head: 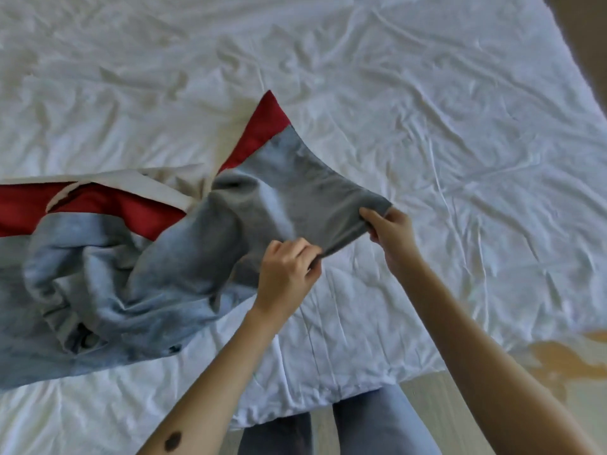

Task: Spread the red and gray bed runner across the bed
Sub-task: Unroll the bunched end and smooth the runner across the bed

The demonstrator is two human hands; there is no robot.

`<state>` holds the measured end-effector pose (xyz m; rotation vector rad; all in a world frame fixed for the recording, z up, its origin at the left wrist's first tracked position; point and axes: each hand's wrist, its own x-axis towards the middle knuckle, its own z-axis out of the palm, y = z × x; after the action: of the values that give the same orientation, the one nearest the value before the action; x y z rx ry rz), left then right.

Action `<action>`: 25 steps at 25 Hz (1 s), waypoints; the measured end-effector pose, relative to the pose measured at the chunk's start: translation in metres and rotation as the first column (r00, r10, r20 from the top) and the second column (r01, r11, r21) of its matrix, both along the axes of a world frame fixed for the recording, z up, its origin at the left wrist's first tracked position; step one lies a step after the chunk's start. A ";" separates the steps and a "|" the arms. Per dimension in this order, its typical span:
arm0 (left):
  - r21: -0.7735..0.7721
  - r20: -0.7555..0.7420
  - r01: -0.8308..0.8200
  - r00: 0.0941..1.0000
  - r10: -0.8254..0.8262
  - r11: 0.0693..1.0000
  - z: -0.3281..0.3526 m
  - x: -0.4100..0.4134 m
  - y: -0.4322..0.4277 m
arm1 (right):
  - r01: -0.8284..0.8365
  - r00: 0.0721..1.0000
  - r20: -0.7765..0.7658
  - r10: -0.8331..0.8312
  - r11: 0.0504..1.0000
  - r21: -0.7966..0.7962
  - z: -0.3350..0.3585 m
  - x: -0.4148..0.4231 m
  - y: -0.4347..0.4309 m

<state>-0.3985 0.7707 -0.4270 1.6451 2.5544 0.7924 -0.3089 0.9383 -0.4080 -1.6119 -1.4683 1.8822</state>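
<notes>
Two hands gripped the bed runner point(184, 257) by its gray side. The right hand point(392, 233) pinched what looked like a gray corner between thumb and curled fingers. The left hand point(289, 274) pinched the gray hem close beside it, with the cloth drawn taut between them and lifted just off the bed point(460, 126).

From that held stretch the end of the runner fanned away toward the middle of the bed, and its red band point(266, 126) finished in a point lying on the duvet. The rest sat bunched and twisted toward the left edge, close to the near edge, with folds of gray over red and a strip of pale lining point(157, 182) turned upward. Most of the white, wrinkled duvet lay bare, right out to the right edge.

The step in hand seemed to be drawing this end out toward the right edge. To do it well, the pinches probably needed to stay firm. The pull wanted to run level and parallel to the near edge, so the heap fed out without dragging the duvet. The twist near the lining likely needed shaking flat first, or the runner could land with its lining showing.

The person's jeans point(377, 421) stood against the near edge.
</notes>
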 end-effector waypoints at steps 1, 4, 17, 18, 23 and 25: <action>-0.038 0.023 0.034 0.999 -0.033 0.999 -0.009 0.014 0.004 | 0.020 0.999 0.026 -0.020 1.000 -0.013 -0.010 0.017 0.002; -0.151 0.086 0.135 0.989 -0.123 0.979 -0.030 0.052 0.019 | 0.071 0.992 0.104 -0.068 0.997 -0.030 -0.036 0.063 0.012; -0.448 0.242 0.383 0.922 -0.303 0.807 -0.079 0.144 0.082 | 0.190 0.962 0.217 -0.165 0.977 -0.100 -0.089 0.184 0.050; -0.464 0.248 0.387 0.920 -0.303 0.797 -0.080 0.146 0.086 | 0.170 0.962 0.231 -0.144 0.980 -0.099 -0.090 0.187 0.053; -0.542 0.263 0.364 0.929 -0.259 0.757 -0.077 0.149 0.106 | 0.020 0.931 0.364 -0.016 1.000 -0.008 -0.090 0.194 0.075; -0.492 0.238 0.233 0.963 -0.129 0.839 -0.068 0.140 0.114 | -0.105 0.899 0.437 0.031 0.983 0.148 -0.087 0.180 0.104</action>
<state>-0.2582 0.8852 -0.4946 1.5071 2.1671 0.2031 -0.1292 1.0418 -0.4949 -2.0063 -1.8206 1.4346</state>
